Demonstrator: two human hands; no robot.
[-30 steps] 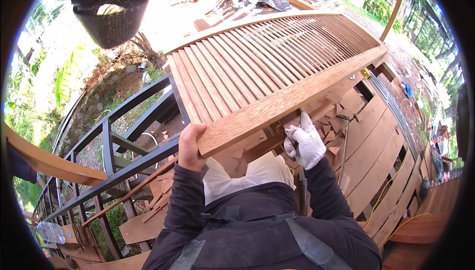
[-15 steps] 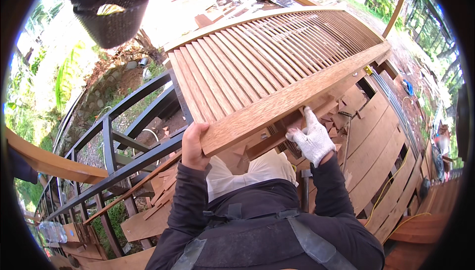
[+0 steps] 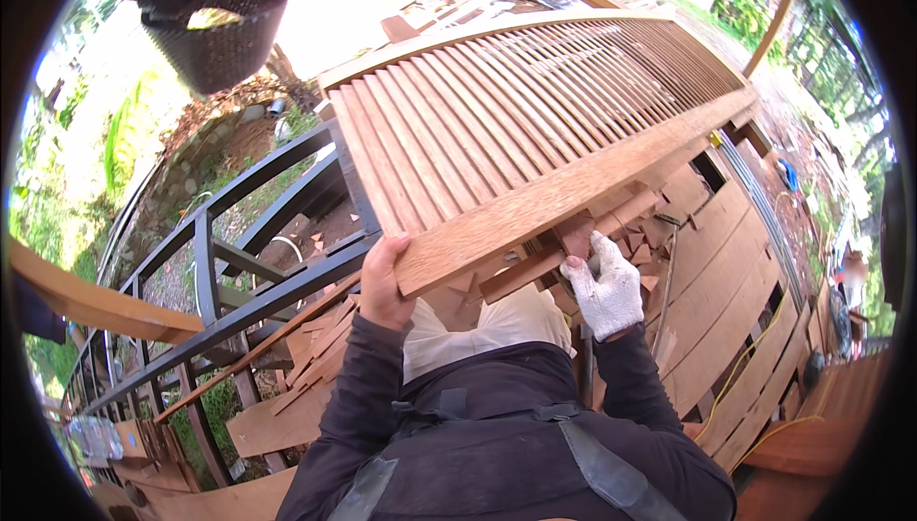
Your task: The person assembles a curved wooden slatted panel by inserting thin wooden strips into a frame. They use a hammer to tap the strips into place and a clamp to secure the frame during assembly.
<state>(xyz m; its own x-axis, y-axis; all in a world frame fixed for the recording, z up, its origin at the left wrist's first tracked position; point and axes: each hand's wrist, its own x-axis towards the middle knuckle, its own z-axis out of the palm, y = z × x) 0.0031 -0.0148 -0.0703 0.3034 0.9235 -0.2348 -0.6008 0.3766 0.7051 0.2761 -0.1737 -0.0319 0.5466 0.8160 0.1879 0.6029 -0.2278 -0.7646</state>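
The left hand (image 3: 380, 284) is bare and curls around the near end of a long wooden plank (image 3: 573, 191), fingers clenched on its end edge so the plank rests against the palm. From that grip the plank runs up and away to the right, lying along the near side of a row of thin wooden slats (image 3: 497, 110) that stand side by side like a louvred panel. The slats touch the plank along its whole length and fan away from the grip toward the upper right.

The right hand (image 3: 606, 290) wears a white work glove and sits just right of the left hand, under the plank. Its fingers close around a short wooden block (image 3: 576, 234) that pokes up against the plank's underside; how tightly it grips is hard to tell, since the glove hides the fingertips.

Left of the gripping hand, a dark metal railing (image 3: 239, 301) slopes down and away, with loose wood offcuts (image 3: 320, 344) piled just below the wrist. To the right of the gloved hand, wide deck boards (image 3: 726, 282) stretch off, with a yellow cord (image 3: 745, 368) lying across them. Below both hands are the person's dark sleeves and a white cloth (image 3: 478, 325) at the chest.
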